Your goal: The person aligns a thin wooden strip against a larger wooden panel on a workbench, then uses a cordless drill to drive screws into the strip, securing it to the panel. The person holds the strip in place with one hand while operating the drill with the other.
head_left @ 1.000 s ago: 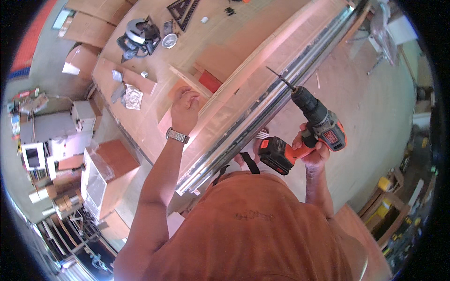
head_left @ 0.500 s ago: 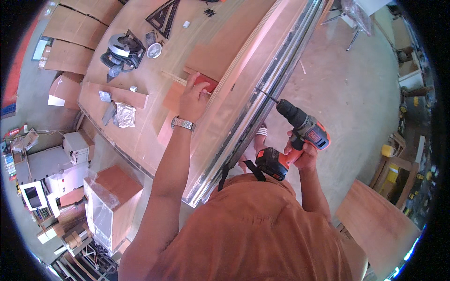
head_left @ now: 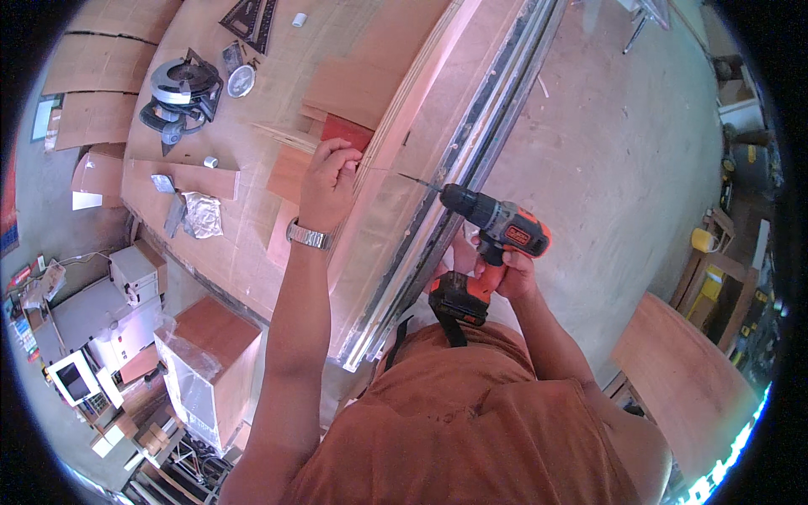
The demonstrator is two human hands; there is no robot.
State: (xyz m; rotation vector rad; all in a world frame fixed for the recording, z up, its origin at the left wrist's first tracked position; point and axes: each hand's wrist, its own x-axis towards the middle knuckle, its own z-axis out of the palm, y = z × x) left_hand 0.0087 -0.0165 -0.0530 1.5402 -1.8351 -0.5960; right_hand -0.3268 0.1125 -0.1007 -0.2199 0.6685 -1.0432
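Note:
My right hand grips a black and orange cordless drill by its handle. The thin bit points left, toward the stacked boards' edge, with a gap between them. My left hand, wearing a metal watch, has its fingers curled together beside that edge; whatever is in them is too small to tell. Just beyond its fingers lies a flat red piece, against the plywood sheets. Small wood pieces lie left of the hand.
On the worktable's left are a circular saw, a round dish, a black triangular square and crumpled foil. Long metal-edged strips run along the table's right side. A wooden panel stands at lower right.
The drill has moved left, bringing its bit nearer the boards' edge. My left hand has drawn back off the red piece, its fingers now curled in. The whole view has shifted a little.

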